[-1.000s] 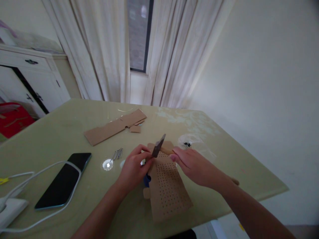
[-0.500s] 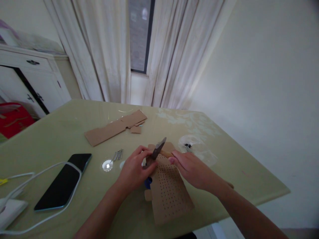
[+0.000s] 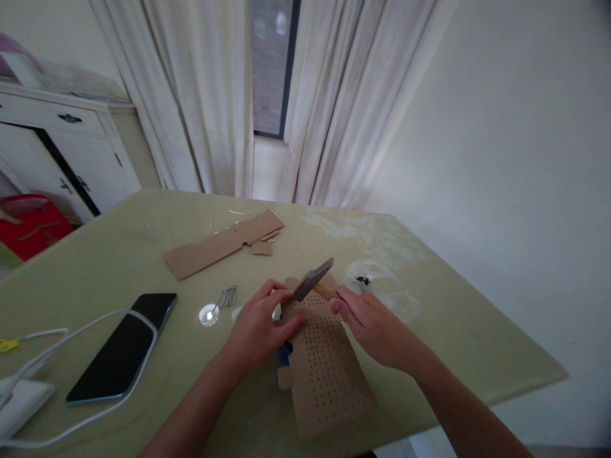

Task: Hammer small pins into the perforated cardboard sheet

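Observation:
My right hand point(image 3: 370, 321) grips the wooden handle of a hammer point(image 3: 314, 280). Its dark metal head is lifted over the far end of a brown cardboard box point(image 3: 329, 375) with rows of small holes. My left hand point(image 3: 260, 324) steadies the far left edge of this box, thumb on top and fingers at the side. Whether a nail is between those fingers cannot be made out. Something blue point(image 3: 285, 352) shows at the box's left side, partly hidden. Left of my left hand lie several nails point(image 3: 228, 296) beside a small clear round dish point(image 3: 209, 315).
A long cardboard strip point(image 3: 222, 247) with scraps lies farther back. On the left are a dark phone point(image 3: 124, 346), a white cable point(image 3: 151, 356) and a white block point(image 3: 26, 404). A clear plastic bag point(image 3: 391, 292) with small black pieces lies right. The table meets a wall.
The hammer head has risen away from my left fingers, up and to the right. My left thumb and forefinger are farther apart. The camera view has shifted slightly.

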A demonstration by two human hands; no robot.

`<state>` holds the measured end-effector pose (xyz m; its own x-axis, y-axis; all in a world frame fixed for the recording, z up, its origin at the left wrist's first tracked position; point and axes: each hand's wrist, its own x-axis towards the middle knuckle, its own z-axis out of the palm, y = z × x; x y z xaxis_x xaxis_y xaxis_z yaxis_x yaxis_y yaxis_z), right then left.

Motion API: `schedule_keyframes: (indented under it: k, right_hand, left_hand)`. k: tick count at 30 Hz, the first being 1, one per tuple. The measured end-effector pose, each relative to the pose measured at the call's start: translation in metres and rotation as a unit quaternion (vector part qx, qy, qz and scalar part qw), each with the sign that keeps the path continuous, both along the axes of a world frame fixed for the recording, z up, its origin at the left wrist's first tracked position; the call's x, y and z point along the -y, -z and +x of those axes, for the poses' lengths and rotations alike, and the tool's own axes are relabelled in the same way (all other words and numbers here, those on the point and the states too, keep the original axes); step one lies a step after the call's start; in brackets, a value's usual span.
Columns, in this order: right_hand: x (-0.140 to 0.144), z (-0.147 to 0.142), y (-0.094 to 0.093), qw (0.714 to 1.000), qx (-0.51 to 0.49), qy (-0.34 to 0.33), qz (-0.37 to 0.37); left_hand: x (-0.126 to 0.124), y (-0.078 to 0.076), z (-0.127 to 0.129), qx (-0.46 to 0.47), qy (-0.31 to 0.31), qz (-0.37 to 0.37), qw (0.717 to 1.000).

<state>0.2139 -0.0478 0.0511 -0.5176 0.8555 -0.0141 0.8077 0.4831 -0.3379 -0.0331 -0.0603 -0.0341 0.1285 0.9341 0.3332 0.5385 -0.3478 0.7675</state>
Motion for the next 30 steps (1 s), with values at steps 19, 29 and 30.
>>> schedule_keyframes:
  k: [19, 29, 30]
  right_hand:
    - [-0.061, 0.000, -0.057, 0.966, -0.246, 0.009, 0.075]
    - [-0.076, 0.001, -0.054, 0.978, -0.194, -0.020, 0.073]
    - [-0.077, 0.002, -0.054, 0.978, -0.195, -0.019, 0.075]
  left_hand:
    - [-0.013, 0.004, -0.072, -0.292, -0.303, -0.086, 0.903]
    - [-0.011, 0.001, -0.099, -0.339, -0.315, -0.296, 0.836]
    - [-0.011, 0.000, -0.099, -0.336, -0.314, -0.303, 0.835]
